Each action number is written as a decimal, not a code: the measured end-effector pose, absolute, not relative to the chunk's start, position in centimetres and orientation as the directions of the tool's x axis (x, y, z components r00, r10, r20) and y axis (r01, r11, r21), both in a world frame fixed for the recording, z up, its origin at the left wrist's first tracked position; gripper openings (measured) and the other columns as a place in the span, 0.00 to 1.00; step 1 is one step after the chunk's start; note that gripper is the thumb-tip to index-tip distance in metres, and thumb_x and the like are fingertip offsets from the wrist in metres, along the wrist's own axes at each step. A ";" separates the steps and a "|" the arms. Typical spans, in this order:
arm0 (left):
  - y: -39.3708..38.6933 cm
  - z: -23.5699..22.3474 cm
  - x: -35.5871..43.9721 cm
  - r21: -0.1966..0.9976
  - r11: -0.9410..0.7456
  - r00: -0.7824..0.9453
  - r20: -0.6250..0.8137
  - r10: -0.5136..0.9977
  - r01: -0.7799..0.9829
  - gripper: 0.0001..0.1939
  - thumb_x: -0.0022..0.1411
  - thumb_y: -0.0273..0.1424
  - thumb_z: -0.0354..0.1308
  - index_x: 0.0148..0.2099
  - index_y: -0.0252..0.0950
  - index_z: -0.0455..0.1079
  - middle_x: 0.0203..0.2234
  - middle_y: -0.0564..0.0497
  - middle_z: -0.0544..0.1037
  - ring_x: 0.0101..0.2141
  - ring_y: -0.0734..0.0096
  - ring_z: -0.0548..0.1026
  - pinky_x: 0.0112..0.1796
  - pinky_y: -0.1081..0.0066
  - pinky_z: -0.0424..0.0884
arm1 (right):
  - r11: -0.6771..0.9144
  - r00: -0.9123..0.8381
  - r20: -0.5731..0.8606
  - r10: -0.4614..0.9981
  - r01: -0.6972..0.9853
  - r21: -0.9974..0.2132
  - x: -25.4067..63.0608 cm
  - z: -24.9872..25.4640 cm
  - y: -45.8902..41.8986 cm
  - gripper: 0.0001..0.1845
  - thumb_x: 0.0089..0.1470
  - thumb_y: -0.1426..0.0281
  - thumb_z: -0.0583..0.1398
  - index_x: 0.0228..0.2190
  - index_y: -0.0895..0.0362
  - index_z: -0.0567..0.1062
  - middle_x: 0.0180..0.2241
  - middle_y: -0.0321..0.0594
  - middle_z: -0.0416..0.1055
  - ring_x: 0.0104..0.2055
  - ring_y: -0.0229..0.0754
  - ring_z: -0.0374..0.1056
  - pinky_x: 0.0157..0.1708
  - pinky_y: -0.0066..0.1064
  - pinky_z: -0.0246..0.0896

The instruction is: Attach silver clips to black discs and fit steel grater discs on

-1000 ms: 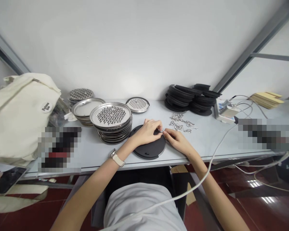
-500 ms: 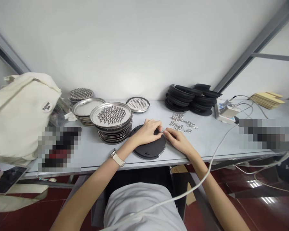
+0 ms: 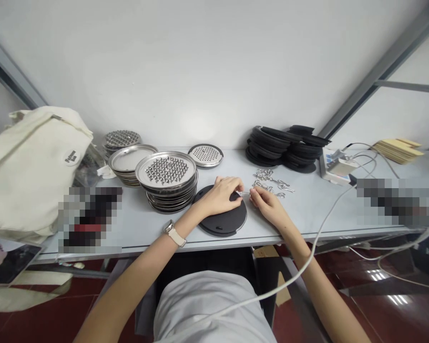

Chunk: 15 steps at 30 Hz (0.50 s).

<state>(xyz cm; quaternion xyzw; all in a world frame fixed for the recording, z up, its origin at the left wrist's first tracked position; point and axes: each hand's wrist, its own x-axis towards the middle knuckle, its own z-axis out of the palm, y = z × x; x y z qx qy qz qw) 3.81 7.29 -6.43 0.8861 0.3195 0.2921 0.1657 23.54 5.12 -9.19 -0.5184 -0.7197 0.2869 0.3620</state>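
- One black, round, flat disc, seemingly plastic, [image 3: 223, 224] lies on the pale tabletop [image 3: 300, 209] in front of the person, partly under the left hand [image 3: 224, 194].
- Between both hands, at the disc's 2 o'clock, stretches a thin, silvery, wire-like metal piece [image 3: 246, 192]; the left fingers appear to pinch one end, and the right hand [image 3: 264, 204] has its fingertips closed on the other.
- This disc looks mid-handling, since the piece is in the fingers; whether any part of it is fastened cannot be told.
- What seems left: loose silvery wire pieces [image 3: 263, 174] at 2 o'clock and stacked black discs [image 3: 271, 143] at 1.
- At 12 o'clock sits a perforated silver plate with a partial black rim [image 3: 205, 154]; whether it is finished is unclear.
- Tightest edges: a tall stack of silver grater plates [image 3: 166, 171] just beside at 10 o'clock, the table's front edge near 6.
- Most room runs toward 3 o'clock, up to the hanging white cable [image 3: 318, 233].
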 end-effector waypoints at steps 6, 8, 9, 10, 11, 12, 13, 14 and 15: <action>7.3 -6.6 3.8 0.469 -0.729 0.611 0.406 0.679 0.498 0.07 0.60 0.28 0.55 0.41 0.38 0.61 0.37 0.52 0.73 0.43 0.65 0.71 0.46 0.64 0.56 | 0.384 -0.345 0.213 0.914 0.575 -0.723 23.2 -8.9 5.0 0.19 0.64 0.59 0.49 0.24 0.55 0.62 0.21 0.32 0.58 0.25 0.37 0.56 0.28 0.30 0.51; 7.4 -6.6 3.8 0.467 -0.729 0.611 0.406 0.679 0.500 0.07 0.60 0.28 0.55 0.41 0.37 0.61 0.37 0.52 0.73 0.42 0.66 0.71 0.46 0.64 0.56 | 0.398 -0.375 0.198 0.905 0.586 -0.706 23.0 -8.8 5.0 0.20 0.64 0.59 0.49 0.23 0.55 0.61 0.20 0.32 0.58 0.25 0.37 0.56 0.28 0.30 0.50; 7.4 -6.6 3.8 0.468 -0.728 0.612 0.404 0.680 0.500 0.07 0.60 0.28 0.55 0.41 0.37 0.61 0.37 0.52 0.73 0.42 0.66 0.71 0.46 0.64 0.56 | 0.399 -0.384 0.191 0.903 0.590 -0.702 23.0 -8.7 5.0 0.20 0.64 0.60 0.49 0.23 0.56 0.60 0.20 0.32 0.58 0.25 0.37 0.56 0.28 0.30 0.50; 7.4 -6.6 3.8 0.470 -0.727 0.614 0.400 0.681 0.500 0.07 0.60 0.28 0.55 0.41 0.38 0.61 0.37 0.52 0.73 0.42 0.66 0.71 0.46 0.64 0.56 | 0.400 -0.389 0.185 0.902 0.594 -0.698 23.0 -8.7 5.1 0.20 0.64 0.60 0.49 0.23 0.56 0.60 0.21 0.32 0.58 0.25 0.37 0.56 0.28 0.30 0.50; 7.3 -6.6 3.8 0.471 -0.725 0.615 0.395 0.682 0.502 0.07 0.60 0.28 0.55 0.41 0.38 0.61 0.37 0.52 0.73 0.42 0.66 0.71 0.46 0.64 0.56 | 0.400 -0.395 0.179 0.901 0.599 -0.694 22.9 -8.6 5.1 0.20 0.64 0.60 0.48 0.23 0.56 0.60 0.21 0.32 0.59 0.25 0.37 0.56 0.28 0.30 0.50; 7.3 -6.5 3.8 0.472 -0.724 0.616 0.392 0.683 0.503 0.06 0.60 0.28 0.55 0.41 0.38 0.61 0.37 0.53 0.73 0.42 0.66 0.71 0.46 0.64 0.56 | 0.401 -0.399 0.174 0.900 0.604 -0.689 22.9 -8.6 5.1 0.20 0.64 0.60 0.48 0.23 0.56 0.61 0.21 0.33 0.60 0.26 0.37 0.57 0.29 0.30 0.51; 7.3 -6.5 3.8 0.471 -0.724 0.617 0.390 0.683 0.504 0.06 0.60 0.29 0.55 0.41 0.38 0.62 0.37 0.53 0.74 0.42 0.66 0.71 0.47 0.64 0.55 | 0.400 -0.400 0.170 0.900 0.609 -0.685 22.9 -8.5 5.1 0.20 0.64 0.60 0.48 0.23 0.56 0.61 0.21 0.33 0.60 0.26 0.37 0.57 0.29 0.30 0.51; 7.3 -6.5 3.8 0.470 -0.724 0.617 0.391 0.683 0.504 0.06 0.60 0.29 0.55 0.41 0.38 0.62 0.37 0.53 0.74 0.42 0.66 0.71 0.47 0.64 0.55 | 0.398 -0.400 0.166 0.901 0.613 -0.682 22.9 -8.5 5.1 0.20 0.64 0.60 0.48 0.23 0.56 0.62 0.22 0.33 0.61 0.27 0.38 0.58 0.30 0.30 0.51; 7.4 -6.5 3.8 0.469 -0.726 0.617 0.392 0.682 0.504 0.06 0.60 0.28 0.55 0.41 0.38 0.62 0.36 0.53 0.74 0.42 0.66 0.71 0.46 0.64 0.55 | 0.396 -0.400 0.162 0.902 0.617 -0.681 22.9 -8.4 5.1 0.20 0.64 0.60 0.48 0.22 0.56 0.62 0.22 0.34 0.61 0.27 0.38 0.58 0.30 0.30 0.51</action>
